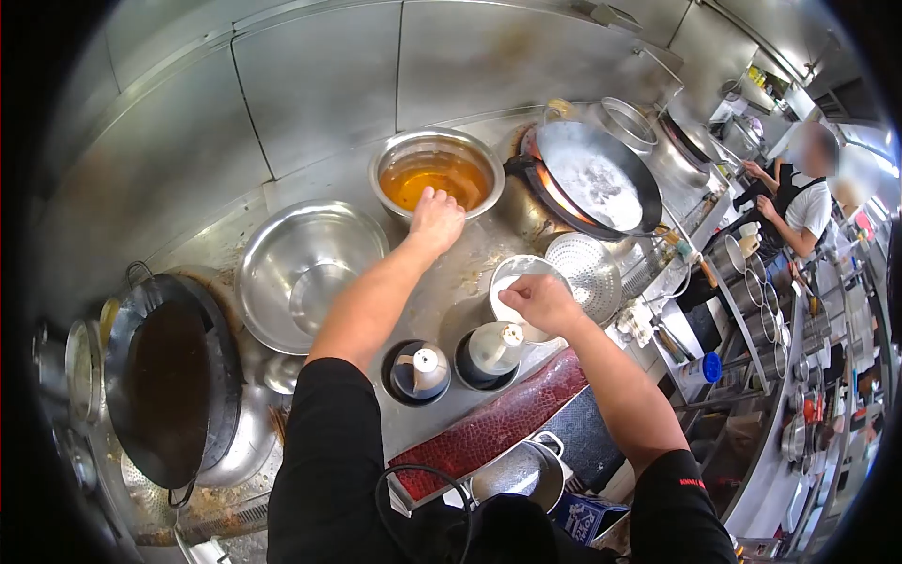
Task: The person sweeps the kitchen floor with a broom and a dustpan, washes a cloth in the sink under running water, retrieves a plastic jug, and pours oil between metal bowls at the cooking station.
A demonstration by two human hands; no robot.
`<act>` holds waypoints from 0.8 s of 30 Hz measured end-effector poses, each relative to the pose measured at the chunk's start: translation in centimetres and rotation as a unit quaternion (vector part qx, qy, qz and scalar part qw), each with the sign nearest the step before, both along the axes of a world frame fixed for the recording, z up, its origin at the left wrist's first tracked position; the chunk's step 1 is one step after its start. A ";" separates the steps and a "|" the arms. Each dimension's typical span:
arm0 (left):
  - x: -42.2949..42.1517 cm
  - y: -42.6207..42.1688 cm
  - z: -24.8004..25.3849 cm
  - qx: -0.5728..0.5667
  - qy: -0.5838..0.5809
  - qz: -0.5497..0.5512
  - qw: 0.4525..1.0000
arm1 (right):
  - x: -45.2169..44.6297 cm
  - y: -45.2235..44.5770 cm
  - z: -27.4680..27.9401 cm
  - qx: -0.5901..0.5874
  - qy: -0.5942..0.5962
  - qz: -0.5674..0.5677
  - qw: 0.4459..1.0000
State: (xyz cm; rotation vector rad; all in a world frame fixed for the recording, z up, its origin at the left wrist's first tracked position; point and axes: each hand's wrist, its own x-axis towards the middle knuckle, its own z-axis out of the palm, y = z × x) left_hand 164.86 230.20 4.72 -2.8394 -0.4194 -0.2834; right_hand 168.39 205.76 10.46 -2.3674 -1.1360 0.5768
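My left hand [439, 222] is closed at the near rim of a steel bowl [383, 184] that holds amber liquid, probably oil. Whatever its fingers hold, if anything, is hidden. Above a round container of white contents [503, 282], my right hand [541, 303] is closed with the fingertips pinched together. I cannot make out anything between them. Two squeeze bottles, one with dark liquid [427, 371] and one paler [495, 348], stand in dark round holders below my hands. A perforated steel ladle or strainer [584, 273] lies right of the white container.
A wok with whitish, bubbling liquid [601, 179] sits over visible flame at the back right. A wide steel bowl [268, 282] and a wok of dark liquid [169, 385] stand left. Near my body are a red patterned strip [489, 423] and a pot [517, 475]. A co-worker [803, 202] stands far right.
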 end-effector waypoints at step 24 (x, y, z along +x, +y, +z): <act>-1.4 15.4 0.9 -0.370 -0.078 0.312 0.871 | 5.5 11.2 -6.5 0.276 0.473 -0.249 0.799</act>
